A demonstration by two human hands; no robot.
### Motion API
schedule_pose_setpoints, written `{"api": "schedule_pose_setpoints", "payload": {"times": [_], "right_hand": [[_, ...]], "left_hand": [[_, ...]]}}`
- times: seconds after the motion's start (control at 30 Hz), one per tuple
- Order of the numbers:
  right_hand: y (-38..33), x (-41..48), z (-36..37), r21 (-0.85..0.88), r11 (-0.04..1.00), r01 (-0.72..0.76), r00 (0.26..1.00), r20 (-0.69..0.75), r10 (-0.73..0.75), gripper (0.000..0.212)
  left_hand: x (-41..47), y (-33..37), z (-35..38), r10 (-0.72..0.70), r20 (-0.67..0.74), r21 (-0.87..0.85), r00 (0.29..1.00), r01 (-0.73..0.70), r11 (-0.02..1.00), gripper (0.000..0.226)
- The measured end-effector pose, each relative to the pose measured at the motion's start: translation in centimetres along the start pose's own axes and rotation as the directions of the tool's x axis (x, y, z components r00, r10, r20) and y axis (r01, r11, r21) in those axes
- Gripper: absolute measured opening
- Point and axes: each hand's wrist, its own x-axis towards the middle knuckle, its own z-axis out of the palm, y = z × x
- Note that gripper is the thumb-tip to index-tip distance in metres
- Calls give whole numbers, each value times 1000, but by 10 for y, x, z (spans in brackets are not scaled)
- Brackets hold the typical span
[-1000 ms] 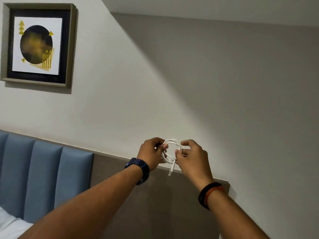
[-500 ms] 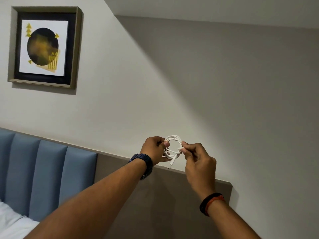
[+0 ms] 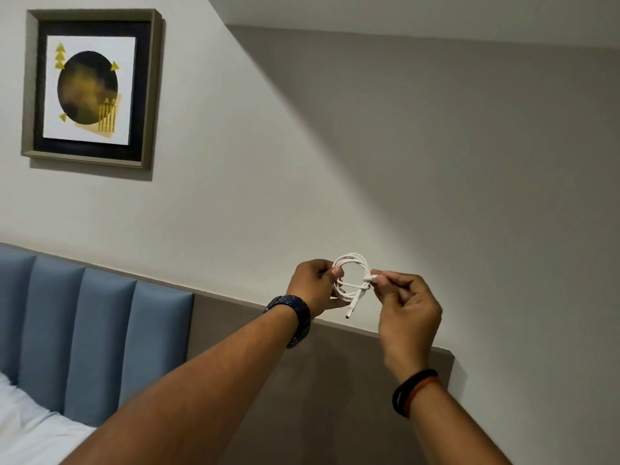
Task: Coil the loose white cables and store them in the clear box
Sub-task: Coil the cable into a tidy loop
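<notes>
A white cable [image 3: 352, 260] is wound into a small coil, held up in the air in front of the wall. My left hand [image 3: 313, 286] pinches the coil's left side between thumb and fingers. My right hand [image 3: 407, 308] pinches one white plug end at the coil's right side. The other plug end hangs down below the coil, pointing down and left. The clear box is not in view.
A blue padded headboard [image 3: 94, 333] and a brown panel [image 3: 335, 380] run along the wall below my hands. White bedding [image 3: 30, 431] shows at the bottom left. A framed picture [image 3: 90, 88] hangs high on the left.
My right hand has shifted from covering the coil's right side to pinching a plug end and drawing it rightward across the coil. My left hand keeps its hold.
</notes>
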Motion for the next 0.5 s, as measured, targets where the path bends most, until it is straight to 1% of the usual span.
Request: {"api": "schedule_pose_setpoints", "payload": {"times": [0.07, 0.1, 0.2, 0.27, 0.37, 0.5], "right_hand": [[-4, 6, 3, 215, 957, -193, 980, -9, 199, 14], [-5, 8, 3, 260, 932, -253, 964, -9, 264, 13], [-4, 11, 2, 303, 871, -386, 916, 18, 400, 10], [-2, 12, 0, 299, 830, -470, 878, 59, 476, 9], [3, 12, -3, 262, 775, -574, 818, 145, 557, 9], [10, 10, -14, 85, 745, -662, 738, 251, 627, 6]], "left_hand": [[-1, 6, 3, 42, -4, 7, 999, -42, 999, 22], [-1, 9, 3, 67, -7, 25, 998, -67, 997, 20], [-3, 12, 3, 131, -15, 113, 991, -128, 985, 13], [-6, 11, 2, 134, -21, 138, 991, -130, 982, 11], [-9, 2, -2, 89, -21, 130, 996, -85, 988, 11], [-14, -14, -11, 29, -13, 136, 999, -27, 990, 13]]}}
